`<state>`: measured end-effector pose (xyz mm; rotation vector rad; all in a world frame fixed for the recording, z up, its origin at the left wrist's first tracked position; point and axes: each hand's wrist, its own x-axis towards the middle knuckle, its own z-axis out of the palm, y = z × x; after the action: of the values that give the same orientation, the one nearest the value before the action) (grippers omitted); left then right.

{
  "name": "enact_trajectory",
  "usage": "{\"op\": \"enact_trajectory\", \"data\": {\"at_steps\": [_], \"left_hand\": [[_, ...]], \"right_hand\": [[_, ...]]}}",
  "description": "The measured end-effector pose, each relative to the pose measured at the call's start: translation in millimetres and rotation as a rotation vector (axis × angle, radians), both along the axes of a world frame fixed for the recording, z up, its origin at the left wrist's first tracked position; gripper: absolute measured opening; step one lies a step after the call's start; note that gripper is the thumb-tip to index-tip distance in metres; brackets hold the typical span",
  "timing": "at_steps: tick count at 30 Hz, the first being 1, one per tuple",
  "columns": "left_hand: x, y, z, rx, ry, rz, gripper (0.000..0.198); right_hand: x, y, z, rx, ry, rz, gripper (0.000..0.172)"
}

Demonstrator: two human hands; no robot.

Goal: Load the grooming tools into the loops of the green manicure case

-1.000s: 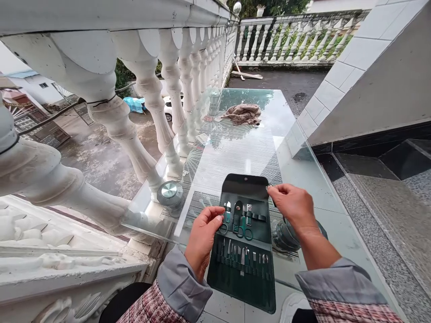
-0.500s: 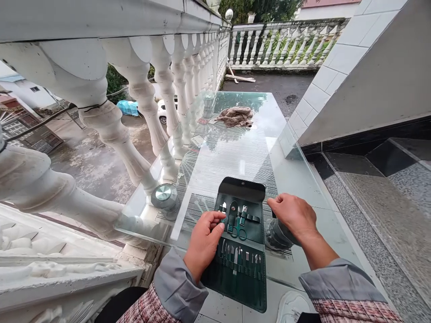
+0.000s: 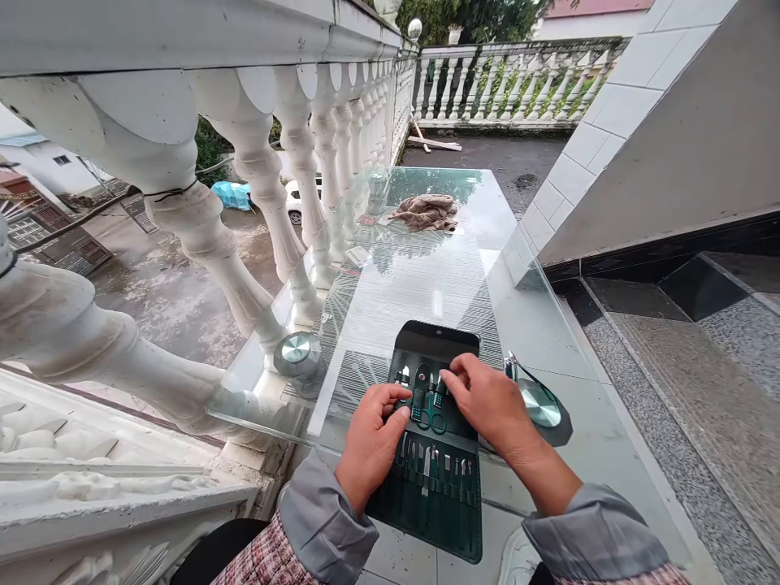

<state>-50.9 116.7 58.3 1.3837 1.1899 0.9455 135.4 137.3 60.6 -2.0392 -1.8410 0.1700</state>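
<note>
A dark green manicure case (image 3: 436,532) lies unfolded on the glass table (image 3: 390,284), with several small metal tools in its lower row. Green-handled scissors (image 3: 434,419) sit in the upper panel. My left hand (image 3: 370,431) is at the case's left edge, fingers curled and a little apart, thumb over the panel. Over the upper right of the panel, my right hand (image 3: 491,402) has its thumb and index finger at the nail clipper (image 3: 439,392); whether they grip it cannot be made out. Two slim tools (image 3: 531,375) lie on the glass right of the case.
A crumpled brown cloth (image 3: 425,212) lies toward the table's far end. A round metal disc (image 3: 296,348) shows at the table's left, another (image 3: 541,406) at its right. White balusters (image 3: 298,162) run along the left; stone steps (image 3: 688,349) are at the right.
My right hand has moved left from beside the case to over its upper panel, uncovering the tools and the disc on the right. My left hand has barely moved.
</note>
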Motion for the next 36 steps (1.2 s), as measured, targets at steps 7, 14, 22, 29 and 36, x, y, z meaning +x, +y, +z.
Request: {"op": "enact_trajectory", "data": {"at_steps": [7,14,22,29,36], "left_hand": [[-1.2,-2.1,-1.2,0.254,0.249,0.019,0.022],[-0.8,-5.2,-5.1,0.347,0.477,-0.120,0.022],[1.8,-6.0,-4.4,0.414,0.637,-0.185,0.019],[6.1,-9.0,1.2,0.478,0.809,-0.242,0.014],[4.6,-8.8,3.5,0.521,0.892,-0.263,0.014]], "right_hand": [[-21.1,15.9,-2.4,-0.137,-0.115,-0.098,0.014],[-0.9,21.1,12.2,0.315,0.130,-0.155,0.018],[50.9,17.7,1.1,-0.027,0.079,-0.244,0.014],[60.5,18.4,-14.9,-0.054,-0.292,-0.183,0.021],[34.9,-13.9,-0.9,0.207,-0.064,0.058,0.017]]}}
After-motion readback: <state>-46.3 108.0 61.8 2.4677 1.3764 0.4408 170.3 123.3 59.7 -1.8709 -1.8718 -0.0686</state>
